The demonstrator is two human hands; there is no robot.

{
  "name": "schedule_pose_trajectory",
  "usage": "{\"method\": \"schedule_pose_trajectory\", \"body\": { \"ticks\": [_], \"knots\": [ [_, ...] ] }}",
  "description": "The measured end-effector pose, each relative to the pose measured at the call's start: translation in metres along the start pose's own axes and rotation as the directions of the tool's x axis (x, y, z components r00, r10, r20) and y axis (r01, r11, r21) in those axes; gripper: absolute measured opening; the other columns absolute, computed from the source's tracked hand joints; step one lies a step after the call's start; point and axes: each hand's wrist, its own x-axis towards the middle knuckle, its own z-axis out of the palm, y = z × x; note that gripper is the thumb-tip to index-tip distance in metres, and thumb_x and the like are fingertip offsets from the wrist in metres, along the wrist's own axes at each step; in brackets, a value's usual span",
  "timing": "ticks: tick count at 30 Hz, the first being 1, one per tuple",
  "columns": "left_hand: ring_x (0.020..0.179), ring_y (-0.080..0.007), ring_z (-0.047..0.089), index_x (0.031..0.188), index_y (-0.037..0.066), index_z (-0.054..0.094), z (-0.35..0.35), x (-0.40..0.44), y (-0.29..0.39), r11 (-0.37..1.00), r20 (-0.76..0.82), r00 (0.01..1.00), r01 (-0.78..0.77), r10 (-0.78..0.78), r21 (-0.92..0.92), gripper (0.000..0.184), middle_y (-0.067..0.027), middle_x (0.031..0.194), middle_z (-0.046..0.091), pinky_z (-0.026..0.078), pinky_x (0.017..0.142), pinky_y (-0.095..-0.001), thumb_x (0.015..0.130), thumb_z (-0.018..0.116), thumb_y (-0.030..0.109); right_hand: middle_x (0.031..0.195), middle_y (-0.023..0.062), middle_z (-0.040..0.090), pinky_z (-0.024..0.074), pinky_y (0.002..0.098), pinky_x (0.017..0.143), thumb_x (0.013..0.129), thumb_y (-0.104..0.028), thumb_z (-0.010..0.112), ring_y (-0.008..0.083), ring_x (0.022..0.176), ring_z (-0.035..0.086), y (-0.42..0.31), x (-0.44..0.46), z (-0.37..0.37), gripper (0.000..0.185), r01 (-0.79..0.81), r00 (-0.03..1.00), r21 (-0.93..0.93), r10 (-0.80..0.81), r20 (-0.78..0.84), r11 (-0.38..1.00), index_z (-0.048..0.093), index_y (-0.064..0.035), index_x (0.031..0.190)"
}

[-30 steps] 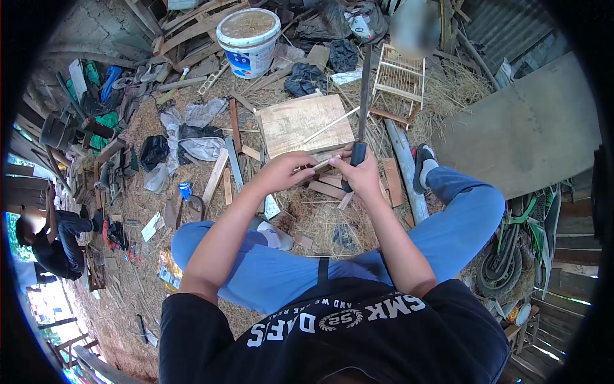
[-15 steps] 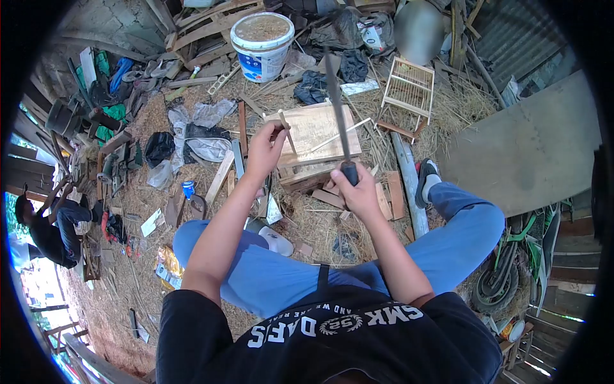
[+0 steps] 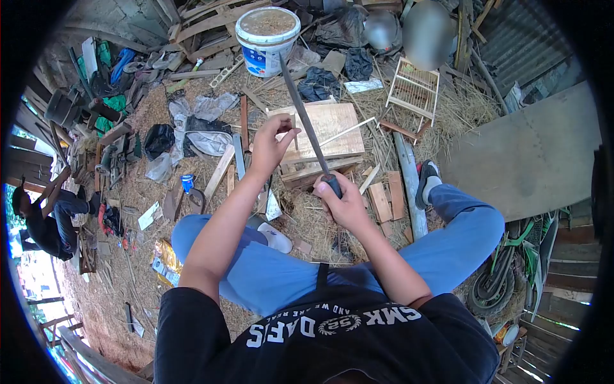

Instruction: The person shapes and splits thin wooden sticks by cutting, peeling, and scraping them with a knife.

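My left hand [image 3: 274,146] pinches a thin wooden stick [image 3: 296,133], held nearly upright over a low wooden block with a pale flat top [image 3: 336,118]. Whether the stick's lower end touches the block, I cannot tell. My right hand [image 3: 345,200] is wrapped around the dark handle of a long knife [image 3: 306,121]. Its narrow blade points up and to the left, passing just right of the stick. Another pale strip of wood [image 3: 347,132] lies slanted across the block top.
A small slatted wooden cage [image 3: 412,93] stands back right, a white bucket [image 3: 265,54] behind the block. Wood offcuts [image 3: 379,201] and shavings litter the ground. A large board [image 3: 524,147] lies right, near a green motorbike [image 3: 511,256]. Another person [image 3: 48,217] sits far left.
The knife has swung left, from nearly upright to slanting across beside the stick. My right hand has shifted slightly left and down. The stick stands straighter in my left hand.
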Motion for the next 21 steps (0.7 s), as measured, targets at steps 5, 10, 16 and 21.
{"method": "schedule_pose_trajectory", "body": {
  "ticks": [5, 10, 16, 21],
  "knots": [
    [0.080, -0.0261, 0.071, 0.097, -0.002, 0.071, -0.001, 0.003, -0.004, 0.955, 0.013, 0.979, -0.203, 0.205, 0.215, 0.018, -0.0120, 0.089, 0.067, 0.056, 0.074, -0.0345, 0.088, 0.082, 0.008, 0.063, -0.0044, 0.050, 0.0347, 0.0246, 0.043, 0.108, -0.035, 0.062, 0.0047, 0.048, 0.044, -0.015, -0.005, -0.002, 0.031, -0.097, 0.995, 0.092, 0.099, -0.011, 0.991, 0.063, -0.0044, 0.108],
    [0.080, -0.0259, 0.072, 0.098, -0.002, 0.072, 0.001, 0.002, 0.002, 0.978, -0.009, 0.994, -0.104, 0.107, 0.182, 0.018, -0.0124, 0.088, 0.067, 0.057, 0.072, -0.0347, 0.089, 0.082, 0.010, 0.060, -0.0047, 0.047, 0.0335, 0.0254, 0.042, 0.111, -0.034, 0.057, 0.0045, 0.047, 0.042, -0.017, -0.005, -0.003, 0.031, -0.104, 0.994, 0.107, 0.106, -0.013, 0.989, 0.062, -0.0039, 0.106],
    [0.078, -0.0258, 0.070, 0.098, -0.002, 0.072, 0.002, 0.003, 0.007, 0.972, -0.013, 0.990, -0.135, 0.140, 0.191, 0.018, -0.0128, 0.087, 0.067, 0.057, 0.071, -0.0354, 0.088, 0.082, 0.009, 0.062, -0.0063, 0.047, 0.0333, 0.0249, 0.048, 0.110, -0.034, 0.058, 0.0031, 0.051, 0.041, -0.012, -0.004, -0.001, 0.033, -0.093, 0.995, 0.041, 0.094, -0.016, 0.995, 0.064, -0.0019, 0.106],
    [0.076, -0.0262, 0.069, 0.098, -0.003, 0.072, 0.002, 0.002, 0.004, 0.967, -0.011, 0.987, -0.152, 0.157, 0.205, 0.019, -0.0128, 0.086, 0.066, 0.056, 0.069, -0.0367, 0.087, 0.083, 0.008, 0.063, -0.0067, 0.049, 0.0337, 0.0246, 0.049, 0.110, -0.033, 0.059, 0.0027, 0.053, 0.043, -0.009, -0.004, 0.001, 0.033, -0.065, 0.998, 0.010, 0.065, -0.022, 0.998, 0.067, -0.0014, 0.114]
  ]
}}
